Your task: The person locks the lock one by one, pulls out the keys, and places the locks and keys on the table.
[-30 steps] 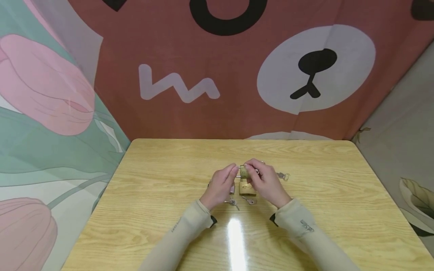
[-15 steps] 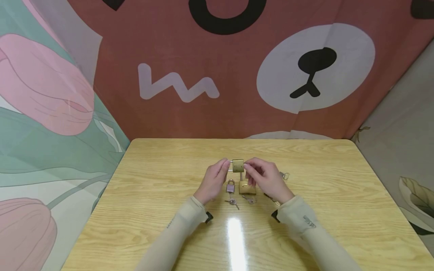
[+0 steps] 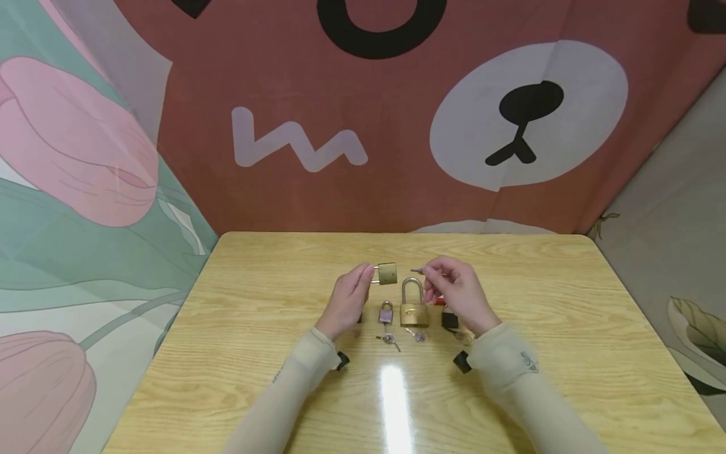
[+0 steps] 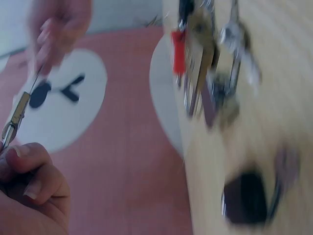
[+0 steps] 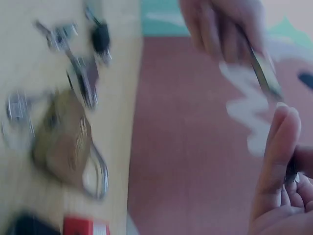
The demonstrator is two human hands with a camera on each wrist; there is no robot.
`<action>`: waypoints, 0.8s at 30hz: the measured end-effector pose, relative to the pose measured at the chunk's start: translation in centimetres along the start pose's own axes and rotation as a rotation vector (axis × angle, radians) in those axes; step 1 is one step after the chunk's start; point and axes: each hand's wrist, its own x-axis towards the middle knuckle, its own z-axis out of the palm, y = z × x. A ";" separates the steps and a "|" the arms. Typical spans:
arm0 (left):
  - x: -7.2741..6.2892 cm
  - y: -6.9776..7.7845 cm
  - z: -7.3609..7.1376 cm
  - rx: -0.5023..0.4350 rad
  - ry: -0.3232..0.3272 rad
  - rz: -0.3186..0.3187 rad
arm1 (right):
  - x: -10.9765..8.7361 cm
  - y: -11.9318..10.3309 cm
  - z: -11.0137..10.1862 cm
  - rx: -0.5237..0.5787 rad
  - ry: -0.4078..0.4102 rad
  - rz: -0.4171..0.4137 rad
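Note:
My left hand (image 3: 345,299) holds a small brass padlock (image 3: 388,273) by its shackle, with the body pointing right, above the table. In the left wrist view the padlock (image 4: 18,115) appears nearly edge-on beyond curled fingers (image 4: 46,183). My right hand (image 3: 458,290) pinches a small key (image 3: 416,271) between thumb and finger. The key's tip points at the padlock's bottom, with a gap between them. Below, a larger brass padlock (image 3: 414,315) lies with its shackle away from me. To its left is a small purple padlock (image 3: 386,315).
A black padlock (image 3: 450,320) lies partly beside the right wrist, and a red item (image 3: 440,301) shows under the right hand. Keys (image 3: 389,338) lie before the purple padlock, another key (image 3: 418,335) before the large one. Another dark item (image 3: 360,318) is half hidden by the left hand.
My left hand has moved left and slightly away with the small brass padlock. The right hand, earlier at the padlock's bottom, has drawn off to the right with the key, uncovering the large padlock's shackle.

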 end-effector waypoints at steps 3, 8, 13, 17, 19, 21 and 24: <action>0.0 -0.3 -1.0 0.007 0.044 -0.012 | 0.4 0.4 -1.4 0.012 0.056 0.058; -0.1 -0.7 -1.7 -0.011 0.077 -0.026 | 1.1 1.6 -1.5 -0.129 -0.029 0.150; -0.3 -0.8 -1.8 -0.034 0.083 -0.029 | 2.2 3.0 0.1 -0.271 -0.139 0.187; -0.3 -1.0 -1.8 -0.039 0.094 -0.039 | 3.4 3.5 2.0 -0.352 -0.198 0.161; -0.4 -1.1 -1.8 -0.050 0.101 -0.044 | 4.0 3.5 3.1 -0.385 -0.222 0.146; -0.4 -1.1 -1.8 -0.066 0.102 -0.056 | 4.5 3.5 4.1 -0.425 -0.235 0.129; -0.4 -1.0 -1.8 -0.080 0.099 -0.065 | 5.3 3.7 5.5 -0.509 -0.254 0.075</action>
